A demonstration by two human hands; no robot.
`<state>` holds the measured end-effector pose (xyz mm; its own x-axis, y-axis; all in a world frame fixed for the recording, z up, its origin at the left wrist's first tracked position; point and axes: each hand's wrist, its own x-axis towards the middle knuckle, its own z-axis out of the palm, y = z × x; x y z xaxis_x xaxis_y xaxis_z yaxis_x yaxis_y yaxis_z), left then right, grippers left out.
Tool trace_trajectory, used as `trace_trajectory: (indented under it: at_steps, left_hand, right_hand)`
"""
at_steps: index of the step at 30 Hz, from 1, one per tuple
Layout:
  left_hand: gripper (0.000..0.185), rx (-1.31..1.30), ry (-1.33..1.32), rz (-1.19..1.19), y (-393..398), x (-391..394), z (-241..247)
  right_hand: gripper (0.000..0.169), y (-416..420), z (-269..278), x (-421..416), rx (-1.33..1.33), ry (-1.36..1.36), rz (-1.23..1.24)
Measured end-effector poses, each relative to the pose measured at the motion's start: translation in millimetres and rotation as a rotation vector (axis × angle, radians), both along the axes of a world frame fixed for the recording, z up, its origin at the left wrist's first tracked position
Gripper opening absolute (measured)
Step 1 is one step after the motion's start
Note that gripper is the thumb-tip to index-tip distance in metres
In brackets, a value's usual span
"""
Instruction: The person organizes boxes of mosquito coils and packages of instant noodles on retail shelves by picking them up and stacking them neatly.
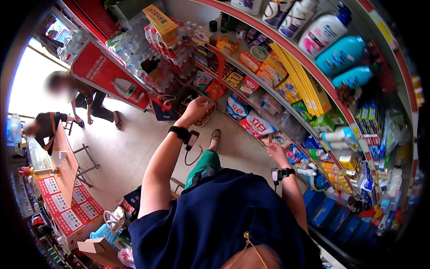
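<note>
My left hand [195,109] reaches forward over a basket of brown eggs [200,120] on the floor. Its fingers are bent together, and whether anything is between them is too small to tell. Closer to my body on the right, my right hand [278,154] hangs beside the lower shelf, its fingers partly curled. Just beyond its fingertips lies a patterned pinkish packet [279,138]; I cannot tell if they touch. Laundry powder bags [256,125] stand on the bottom shelf between the two hands. Both wrists wear black straps with small boxes.
Curved-looking store shelves [285,40] with shampoo bottles [324,33] and soaps run along the right. Wrapped bottle packs [168,50] are stacked ahead. Two people are at the left near a folding table [65,158]. An open cardboard box [100,252] is at lower left.
</note>
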<state>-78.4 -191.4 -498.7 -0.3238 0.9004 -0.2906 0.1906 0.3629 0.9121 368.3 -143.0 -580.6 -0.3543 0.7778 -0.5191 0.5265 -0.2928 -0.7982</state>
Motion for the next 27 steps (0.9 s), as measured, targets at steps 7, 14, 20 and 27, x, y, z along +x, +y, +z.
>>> trace_trajectory:
  at_steps: [7, 14, 20, 27]
  left_hand:
    - [0.068, -0.210, -0.065, -0.077, 125, -48, -17]
    - [0.072, -0.260, -0.041, 0.011, 213, -61, -149]
    - [0.072, -0.274, 0.104, -0.125, 227, -48, -170]
    - [0.044, -0.150, -0.037, -0.101, 211, -25, -170]
  right_hand:
    - [0.023, 56, -3, -48, 0.086, -0.155, 0.169]
    - [0.028, 93, 46, -117, 0.065, -0.210, 0.222]
    - [0.029, 106, 39, -129, -0.018, -0.230, 0.219]
    - [0.030, 123, 19, -143, -0.037, -0.241, 0.309]
